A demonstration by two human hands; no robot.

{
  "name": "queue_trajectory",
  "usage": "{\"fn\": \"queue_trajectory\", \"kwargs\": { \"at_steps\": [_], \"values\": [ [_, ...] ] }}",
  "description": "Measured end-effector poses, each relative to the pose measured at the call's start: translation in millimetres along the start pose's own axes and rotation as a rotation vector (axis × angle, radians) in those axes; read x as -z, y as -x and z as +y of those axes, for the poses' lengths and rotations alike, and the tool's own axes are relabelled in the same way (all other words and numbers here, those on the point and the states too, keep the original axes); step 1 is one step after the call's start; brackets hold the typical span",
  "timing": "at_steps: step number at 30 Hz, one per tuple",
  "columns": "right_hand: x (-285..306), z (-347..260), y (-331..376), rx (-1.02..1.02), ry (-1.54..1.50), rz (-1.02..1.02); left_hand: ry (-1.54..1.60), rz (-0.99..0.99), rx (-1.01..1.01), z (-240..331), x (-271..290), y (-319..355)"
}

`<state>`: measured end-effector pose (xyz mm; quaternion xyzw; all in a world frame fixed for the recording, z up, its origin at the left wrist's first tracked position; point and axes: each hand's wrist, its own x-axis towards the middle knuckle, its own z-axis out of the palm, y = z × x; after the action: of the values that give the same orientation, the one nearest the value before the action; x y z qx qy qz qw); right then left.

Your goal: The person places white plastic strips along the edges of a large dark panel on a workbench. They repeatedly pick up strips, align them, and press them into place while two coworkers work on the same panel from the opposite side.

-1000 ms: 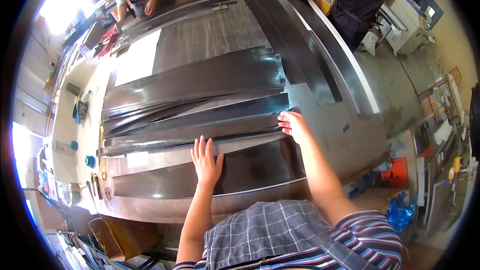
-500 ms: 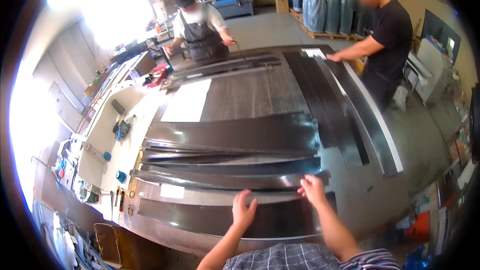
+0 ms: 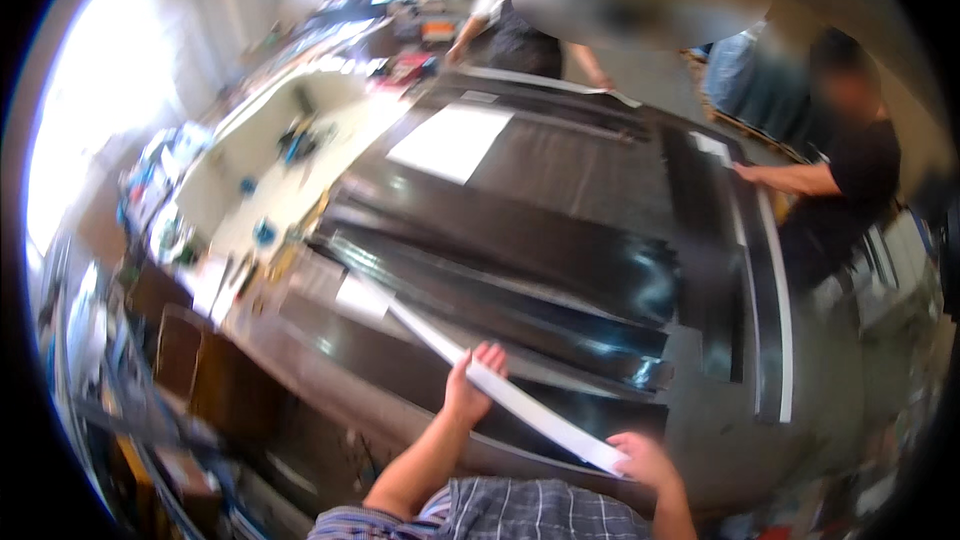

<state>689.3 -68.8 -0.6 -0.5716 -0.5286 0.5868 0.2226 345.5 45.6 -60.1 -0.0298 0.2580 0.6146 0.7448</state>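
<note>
A long, narrow white strip (image 3: 545, 422) runs slantwise above the table, from a small white paper (image 3: 362, 294) down to my right hand. My left hand (image 3: 468, 390) is partway along it, with the strip lying across the palm between thumb and raised fingers. At the strip's near right end, my right hand (image 3: 648, 460) pinches it; motion blurs those fingertips somewhat. Beneath the strip lies a wide dark glossy sheet (image 3: 400, 372) at the table's near edge. Beyond it, more dark shiny strips (image 3: 520, 298) lie side by side.
Across the table (image 3: 590, 172), one person (image 3: 530, 40) handles a pale strip. At the right, another person (image 3: 840, 170) reaches over dark strips edged in white. A white sheet (image 3: 450, 143) lies farther back. Tools (image 3: 240, 275) sit at the left edge; a cardboard box (image 3: 180, 350) stands below.
My hands, bare over the dark strips before, now hold the white strip. My right hand has come nearer to me. The view has turned, and the far person now holds a pale strip.
</note>
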Motion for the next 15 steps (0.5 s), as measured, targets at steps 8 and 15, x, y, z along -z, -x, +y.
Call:
{"fn": "queue_trajectory", "kwargs": {
  "at_steps": [8, 15],
  "values": [
    [99, 60, 50, -0.795, 0.941, 0.321, 0.127, 0.012, -0.325, 96, 37, 8],
    [-34, -19, -65, 0.006, 0.526, 0.432, -0.429, 0.173, -0.270, 140, 34, 22]
  ]
}}
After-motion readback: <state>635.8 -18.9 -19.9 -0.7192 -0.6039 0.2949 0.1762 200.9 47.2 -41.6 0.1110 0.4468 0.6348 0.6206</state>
